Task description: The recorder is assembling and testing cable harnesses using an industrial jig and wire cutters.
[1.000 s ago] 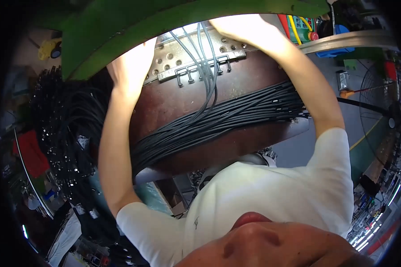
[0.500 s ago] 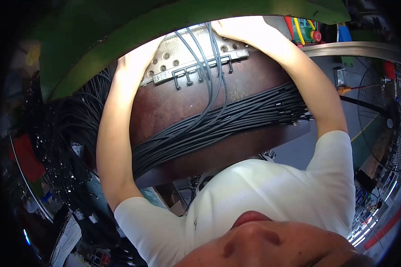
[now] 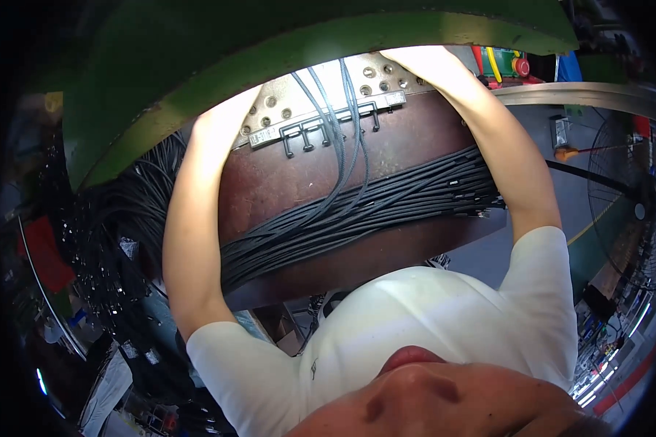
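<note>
Both my arms reach up under a green machine frame [image 3: 270, 69]. Of my left hand [image 3: 229, 111] only the wrist end shows, beside the left side of a pale metal mould plate [image 3: 272, 102] with round holes. My right hand [image 3: 414, 55] disappears behind the frame's edge at the plate's right side. The frame hides the fingers of both, so what they touch cannot be seen. Several dark cables [image 3: 340, 116] run from under the frame across a metal bar [image 3: 270, 133] with black bracket-like pieces, down to a bundle of black cables [image 3: 357, 207] on a brown work surface [image 3: 270, 178].
A large mass of black cables [image 3: 109, 255] hangs at the left. To the right are a red push button [image 3: 520, 67], an orange-handled tool [image 3: 565, 154] and a fan [image 3: 627, 193]. A curved metal rail [image 3: 561, 93] runs along the right side.
The green frame sits slightly lower in view and covers more of both hands, the right one most. The plate and bar appear slightly lower too. The cable bundle lies nearly as before.
</note>
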{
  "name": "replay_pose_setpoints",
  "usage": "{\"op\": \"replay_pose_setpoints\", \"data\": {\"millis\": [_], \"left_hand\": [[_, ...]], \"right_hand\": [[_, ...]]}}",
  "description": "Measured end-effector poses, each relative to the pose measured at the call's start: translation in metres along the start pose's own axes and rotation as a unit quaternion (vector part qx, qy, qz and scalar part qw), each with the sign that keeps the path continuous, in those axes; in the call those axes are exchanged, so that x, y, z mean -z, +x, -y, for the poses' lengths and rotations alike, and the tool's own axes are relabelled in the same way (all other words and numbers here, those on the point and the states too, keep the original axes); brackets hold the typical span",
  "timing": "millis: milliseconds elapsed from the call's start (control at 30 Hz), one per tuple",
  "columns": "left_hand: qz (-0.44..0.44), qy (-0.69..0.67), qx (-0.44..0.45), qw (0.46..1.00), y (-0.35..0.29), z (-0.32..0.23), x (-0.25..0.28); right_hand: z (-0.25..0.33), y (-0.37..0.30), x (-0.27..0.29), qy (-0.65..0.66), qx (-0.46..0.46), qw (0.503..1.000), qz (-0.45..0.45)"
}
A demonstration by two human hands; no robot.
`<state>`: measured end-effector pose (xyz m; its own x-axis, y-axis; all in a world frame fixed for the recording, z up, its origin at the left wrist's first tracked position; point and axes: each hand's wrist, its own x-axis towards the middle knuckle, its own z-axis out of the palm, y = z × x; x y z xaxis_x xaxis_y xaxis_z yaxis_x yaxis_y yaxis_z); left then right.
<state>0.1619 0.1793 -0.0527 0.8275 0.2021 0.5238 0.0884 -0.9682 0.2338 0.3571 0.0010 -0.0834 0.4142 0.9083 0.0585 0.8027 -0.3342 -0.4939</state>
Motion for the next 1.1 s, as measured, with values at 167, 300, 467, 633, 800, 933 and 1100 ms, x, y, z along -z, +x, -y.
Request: {"op": "replay_pose_setpoints", "data": {"millis": [167,300,467,633,800,933,1100], "left_hand": [[-0.013,0.188,-0.104,0.976,-0.003,0.003,-0.006],[-0.059,0.091,-0.022,0.994,-0.007,-0.002,-0.013],[-0.052,0.114,-0.021,0.992,-0.011,0.001,-0.014],[-0.105,0.061,-0.038,0.992,-0.005,0.001,-0.018],[-0.047,0.017,0.044,0.998,-0.009,0.007,-0.017],[-0.023,-0.009,0.074,0.997,-0.007,-0.004,-0.017],[-0.044,0.016,0.029,0.998,-0.011,0.002,-0.013]], "right_hand": [[0.016,-0.004,0.008,-0.016,-0.052,0.998,0.019],[0.026,-0.003,0.014,-0.026,-0.065,0.997,0.019],[0.024,-0.004,0.017,-0.037,-0.064,0.997,0.014],[-0.002,0.006,0.020,-0.039,-0.068,0.997,0.011],[0.017,0.005,0.017,-0.037,-0.053,0.998,-0.001],[0.006,0.012,0.018,-0.040,-0.060,0.997,-0.007],[0.030,0.006,0.019,-0.038,-0.050,0.998,-0.023]]}}
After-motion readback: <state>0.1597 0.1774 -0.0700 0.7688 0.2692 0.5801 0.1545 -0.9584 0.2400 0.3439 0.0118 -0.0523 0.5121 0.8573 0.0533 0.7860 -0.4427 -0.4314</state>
